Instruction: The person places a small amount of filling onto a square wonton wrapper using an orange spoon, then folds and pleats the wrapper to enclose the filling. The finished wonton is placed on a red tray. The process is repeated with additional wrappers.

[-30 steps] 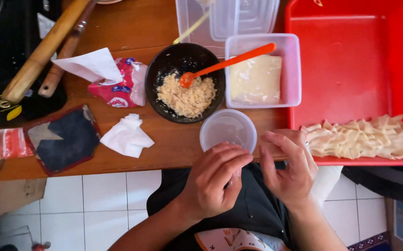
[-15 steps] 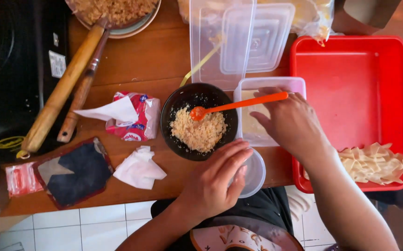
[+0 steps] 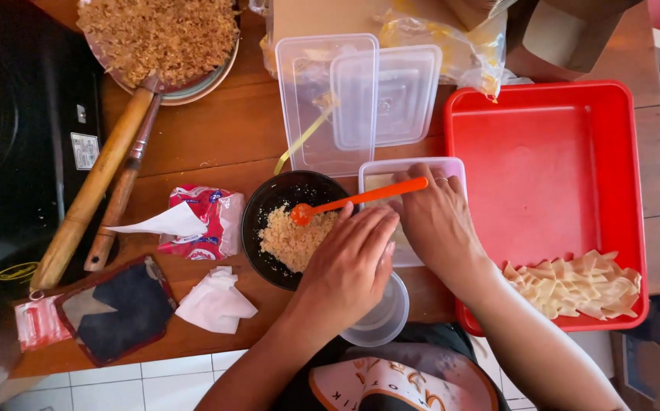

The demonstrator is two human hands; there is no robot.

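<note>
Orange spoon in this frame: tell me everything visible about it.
The orange spoon looks like plastic, one piece, with a straight slim handle and a rounded head. It lies nearly flat, tilted slightly. Its head rests on the crumbly beige filling in the black bowl; its handle reaches right over the rim of the clear tub. The handle's tip sits by the right hand, whose fingers seem to touch it; the left hand lies just below.

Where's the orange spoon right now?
The orange spoon lies across the black bowl at the table's middle, scoop over the crumbly filling, handle reaching right to the right hand.
</note>
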